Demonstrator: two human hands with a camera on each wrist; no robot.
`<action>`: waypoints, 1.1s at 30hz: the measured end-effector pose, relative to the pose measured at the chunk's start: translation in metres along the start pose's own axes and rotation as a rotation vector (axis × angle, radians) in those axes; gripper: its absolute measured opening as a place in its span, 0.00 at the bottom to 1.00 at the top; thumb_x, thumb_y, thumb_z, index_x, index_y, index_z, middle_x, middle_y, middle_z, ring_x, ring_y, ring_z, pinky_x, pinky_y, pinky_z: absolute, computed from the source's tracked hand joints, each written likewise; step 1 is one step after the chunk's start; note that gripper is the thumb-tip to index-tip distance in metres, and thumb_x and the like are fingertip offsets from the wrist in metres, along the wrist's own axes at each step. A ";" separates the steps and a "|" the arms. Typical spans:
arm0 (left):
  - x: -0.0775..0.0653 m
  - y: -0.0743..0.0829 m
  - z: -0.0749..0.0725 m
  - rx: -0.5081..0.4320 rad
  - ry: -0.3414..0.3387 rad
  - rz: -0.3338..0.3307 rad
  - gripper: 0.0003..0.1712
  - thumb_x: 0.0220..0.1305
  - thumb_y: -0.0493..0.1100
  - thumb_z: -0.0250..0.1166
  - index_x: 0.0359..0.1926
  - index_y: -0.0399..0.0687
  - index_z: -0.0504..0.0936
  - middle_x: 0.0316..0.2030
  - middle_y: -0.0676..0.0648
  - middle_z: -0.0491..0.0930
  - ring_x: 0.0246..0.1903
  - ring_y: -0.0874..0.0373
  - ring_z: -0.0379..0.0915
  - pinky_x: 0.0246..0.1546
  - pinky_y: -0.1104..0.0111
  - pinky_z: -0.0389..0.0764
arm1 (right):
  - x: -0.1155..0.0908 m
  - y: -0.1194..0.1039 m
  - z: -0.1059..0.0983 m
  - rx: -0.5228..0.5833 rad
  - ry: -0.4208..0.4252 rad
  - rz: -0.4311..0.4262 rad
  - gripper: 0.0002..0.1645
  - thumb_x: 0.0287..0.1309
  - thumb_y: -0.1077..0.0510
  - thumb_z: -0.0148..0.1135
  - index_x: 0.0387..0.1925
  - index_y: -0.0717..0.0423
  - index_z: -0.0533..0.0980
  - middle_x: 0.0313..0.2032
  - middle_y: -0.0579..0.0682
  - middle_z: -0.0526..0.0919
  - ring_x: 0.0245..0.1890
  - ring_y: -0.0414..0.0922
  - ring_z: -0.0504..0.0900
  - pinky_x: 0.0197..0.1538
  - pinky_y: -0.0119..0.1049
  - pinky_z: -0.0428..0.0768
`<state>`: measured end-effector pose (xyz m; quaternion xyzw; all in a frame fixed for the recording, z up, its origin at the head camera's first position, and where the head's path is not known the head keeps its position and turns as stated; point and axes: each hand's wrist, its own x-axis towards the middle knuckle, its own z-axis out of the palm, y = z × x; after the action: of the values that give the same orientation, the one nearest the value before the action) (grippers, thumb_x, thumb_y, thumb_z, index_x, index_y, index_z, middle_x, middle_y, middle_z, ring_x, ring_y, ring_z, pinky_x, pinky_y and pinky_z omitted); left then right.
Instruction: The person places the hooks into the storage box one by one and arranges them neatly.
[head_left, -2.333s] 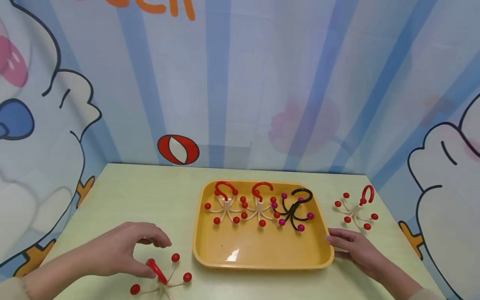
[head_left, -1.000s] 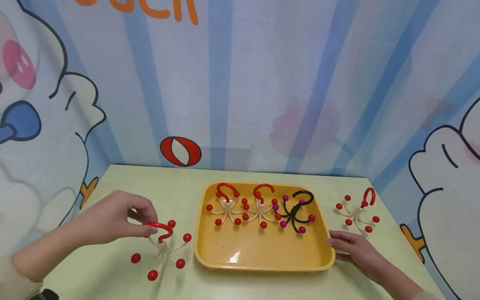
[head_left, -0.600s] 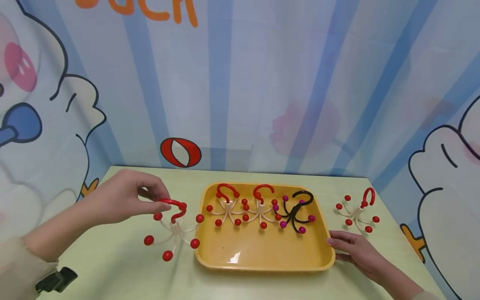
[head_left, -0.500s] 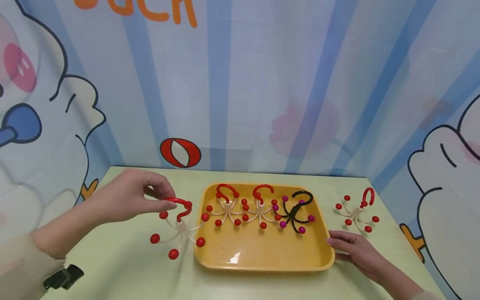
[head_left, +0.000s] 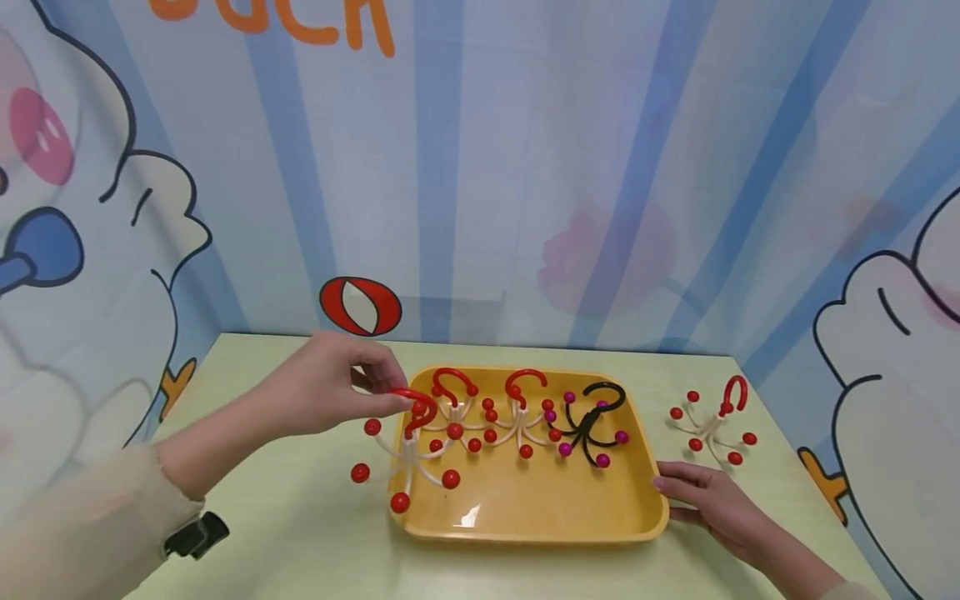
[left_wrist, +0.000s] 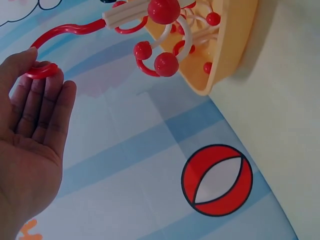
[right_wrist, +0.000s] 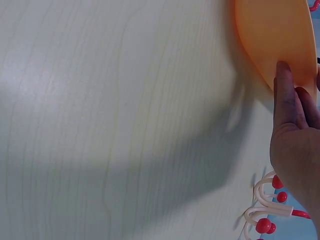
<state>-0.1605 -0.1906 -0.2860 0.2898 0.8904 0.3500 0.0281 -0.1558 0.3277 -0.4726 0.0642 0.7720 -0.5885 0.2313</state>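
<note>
Left hand up in the air, just over the left edge of the yellow tray, pinching the red hook of a toy with white legs and red balls between thumb and fingertips. Held toy hanging partly over the tray's left rim, some balls inside the rim and some outside, not resting on the table. Right hand lying flat on the pale green table at the tray's right edge, fingers straight and touching the rim, holding nothing. Inside the tray, along its far side, three toys in a row: a red-hook toy nearest the left rim, another red-hook toy in the middle, and a black toy with purple balls nearest the right rim. Near half of the tray bare and shiny. One more toy with a red hook standing on the table to the right of the tray, a little apart from it, just past the right hand. Behind the tray, a blue-striped cartoon wall with a red and white ball picture.
</note>
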 end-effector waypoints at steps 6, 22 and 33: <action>0.013 -0.001 0.018 -0.033 -0.005 0.017 0.06 0.65 0.42 0.79 0.33 0.55 0.89 0.30 0.60 0.85 0.32 0.63 0.82 0.43 0.67 0.88 | 0.000 0.000 0.002 -0.004 0.020 0.008 0.38 0.75 0.50 0.67 0.73 0.73 0.69 0.63 0.61 0.83 0.52 0.46 0.87 0.55 0.46 0.88; 0.027 -0.013 0.058 -0.095 -0.026 -0.016 0.05 0.65 0.42 0.79 0.34 0.52 0.90 0.29 0.59 0.86 0.31 0.62 0.82 0.31 0.67 0.88 | 0.000 0.001 0.001 0.007 0.015 0.006 0.39 0.75 0.50 0.67 0.73 0.73 0.69 0.63 0.60 0.83 0.52 0.45 0.87 0.56 0.46 0.88; 0.027 -0.028 0.076 -0.107 -0.034 -0.064 0.05 0.64 0.42 0.80 0.36 0.52 0.90 0.30 0.59 0.86 0.30 0.62 0.81 0.30 0.68 0.87 | -0.001 -0.002 0.002 0.010 0.032 0.014 0.36 0.76 0.52 0.66 0.73 0.73 0.69 0.62 0.60 0.83 0.52 0.45 0.87 0.55 0.46 0.88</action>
<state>-0.1776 -0.1468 -0.3571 0.2652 0.8785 0.3911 0.0700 -0.1552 0.3250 -0.4707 0.0801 0.7724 -0.5895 0.2225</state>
